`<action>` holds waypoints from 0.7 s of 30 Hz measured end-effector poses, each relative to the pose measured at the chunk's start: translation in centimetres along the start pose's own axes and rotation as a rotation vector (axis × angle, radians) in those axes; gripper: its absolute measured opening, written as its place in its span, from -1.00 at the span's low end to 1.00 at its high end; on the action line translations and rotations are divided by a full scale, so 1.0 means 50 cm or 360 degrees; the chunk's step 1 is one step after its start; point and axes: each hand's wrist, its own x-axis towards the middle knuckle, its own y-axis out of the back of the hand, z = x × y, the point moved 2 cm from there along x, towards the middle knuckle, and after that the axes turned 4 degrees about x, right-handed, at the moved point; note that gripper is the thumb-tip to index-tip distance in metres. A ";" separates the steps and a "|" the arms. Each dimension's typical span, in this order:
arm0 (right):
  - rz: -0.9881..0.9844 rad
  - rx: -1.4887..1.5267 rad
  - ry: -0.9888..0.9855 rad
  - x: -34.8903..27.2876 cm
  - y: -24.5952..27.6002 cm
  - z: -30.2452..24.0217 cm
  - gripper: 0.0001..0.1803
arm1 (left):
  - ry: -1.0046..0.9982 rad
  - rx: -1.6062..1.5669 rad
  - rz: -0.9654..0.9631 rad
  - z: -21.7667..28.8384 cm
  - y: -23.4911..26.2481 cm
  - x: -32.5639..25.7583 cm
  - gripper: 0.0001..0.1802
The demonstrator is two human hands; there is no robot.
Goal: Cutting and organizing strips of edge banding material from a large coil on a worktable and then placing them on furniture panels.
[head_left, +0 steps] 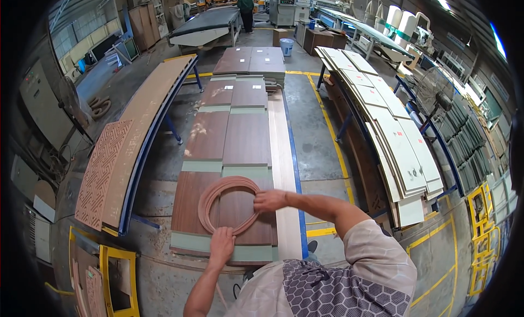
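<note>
A coil of thin brown edge banding lies on the nearest dark wood-grain panel of a low stack. My left hand grips the coil's near edge, fingers curled over it. My right hand holds the coil's right side, at the panel's right part. The coil forms a ring about as wide as the panel's half.
More wood-grain panels run away in a long row. A pale long board lies along their right. A rack with a carved brown panel stands left, cream panels on a rack right. A person stands far off by machines.
</note>
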 end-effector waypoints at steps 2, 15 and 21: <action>0.0195 -0.0206 0.0135 0.005 0.024 0.030 -0.79 | -0.0113 0.0142 0.0139 -0.024 0.011 0.009 -0.70; 0.0074 -0.0247 0.0033 -0.021 0.029 0.000 -0.55 | -0.0051 0.0038 -0.0019 -0.030 0.018 0.014 -0.71; 0.0027 -0.0106 0.0026 0.065 -0.059 -0.130 -0.42 | -0.0064 -0.0042 -0.0486 0.029 -0.028 0.044 -0.71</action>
